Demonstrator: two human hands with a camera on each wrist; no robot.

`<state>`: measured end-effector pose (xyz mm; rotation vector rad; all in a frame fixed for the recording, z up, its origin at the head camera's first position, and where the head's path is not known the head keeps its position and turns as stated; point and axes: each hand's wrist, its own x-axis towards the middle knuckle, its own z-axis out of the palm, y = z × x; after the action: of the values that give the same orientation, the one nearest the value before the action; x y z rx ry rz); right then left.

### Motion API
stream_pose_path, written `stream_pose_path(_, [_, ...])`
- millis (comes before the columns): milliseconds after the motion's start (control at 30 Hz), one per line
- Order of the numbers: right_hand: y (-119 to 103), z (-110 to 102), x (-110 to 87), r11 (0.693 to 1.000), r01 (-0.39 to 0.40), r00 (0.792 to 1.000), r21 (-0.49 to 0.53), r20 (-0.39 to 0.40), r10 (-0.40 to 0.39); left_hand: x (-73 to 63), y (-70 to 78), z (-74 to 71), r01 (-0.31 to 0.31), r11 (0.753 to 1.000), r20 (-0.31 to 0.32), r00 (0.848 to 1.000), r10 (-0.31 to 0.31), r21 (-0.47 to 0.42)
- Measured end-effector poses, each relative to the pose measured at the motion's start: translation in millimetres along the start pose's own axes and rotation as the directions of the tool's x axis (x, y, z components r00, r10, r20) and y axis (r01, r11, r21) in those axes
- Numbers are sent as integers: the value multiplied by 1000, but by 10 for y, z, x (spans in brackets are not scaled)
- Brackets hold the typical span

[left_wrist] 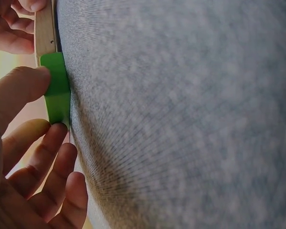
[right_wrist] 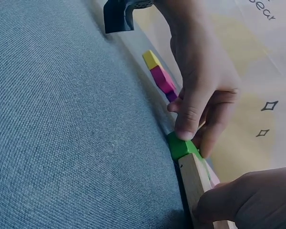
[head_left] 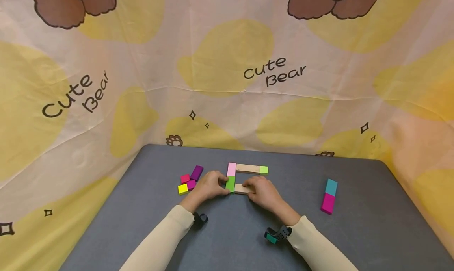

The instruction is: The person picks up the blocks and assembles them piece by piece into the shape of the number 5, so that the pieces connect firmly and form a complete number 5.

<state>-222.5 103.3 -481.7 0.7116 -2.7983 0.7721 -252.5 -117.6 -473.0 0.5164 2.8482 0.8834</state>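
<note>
My left hand (head_left: 212, 185) pinches a green block (head_left: 230, 186) between thumb and fingertips. In the left wrist view its thumb lies on the green block (left_wrist: 57, 88), with fingertips at the block's lower end. My right hand (head_left: 265, 193) holds a plain wooden block (head_left: 241, 189) near its right end. The wooden block's (right_wrist: 192, 180) other end meets the green one. Beyond the green block, in line with it, lies a pink block (head_left: 231, 169). From the pink block a second wooden block (head_left: 248, 168) runs right to a small light green block (head_left: 264, 169).
Left of my left hand lie a purple block (head_left: 196, 172), a red one (head_left: 185, 179), a magenta one (head_left: 191, 185) and a yellow one (head_left: 182, 189). A teal block (head_left: 331, 187) and a magenta block (head_left: 328, 203) lie end to end at the right. Behind the grey table (head_left: 142, 223) hangs a patterned cloth (head_left: 220, 109).
</note>
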Motion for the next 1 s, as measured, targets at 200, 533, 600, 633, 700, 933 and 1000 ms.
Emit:
stream_pose_path(200, [6, 21, 5, 1000, -2, 1000, 3, 11, 2, -2, -2, 4, 6, 1000, -5, 1000, -6, -10])
stream_pose_path(533, [13, 34, 14, 1000, -16, 1000, 11, 22, 16, 12, -12, 12, 29, 999, 5, 1000, -29, -19])
stream_pose_path(600, [17, 29, 8, 1000, -20, 1000, 17, 17, 19, 16, -12, 20, 29, 999, 6, 1000, -29, -16])
stream_pose_path(633, [18, 24, 3, 1000, -23, 1000, 21, 16, 22, 15, -12, 22, 27, 1000, 6, 1000, -27, -15])
stream_pose_path(700, [21, 9, -9, 999, -28, 1000, 33, 13, 27, 18, -14, 29, 20, 1000, 4, 1000, -20, -14])
stream_pose_path(933, [26, -92, -48, 996, -34, 999, 82, 4, 34, 20, -33, 36, -9, 999, -15, 1000, 9, -31])
stream_pose_path(1000, [28, -126, -58, 995, -39, 999, 91, 5, 38, 22, -39, 35, -9, 999, -12, 1000, 8, -33])
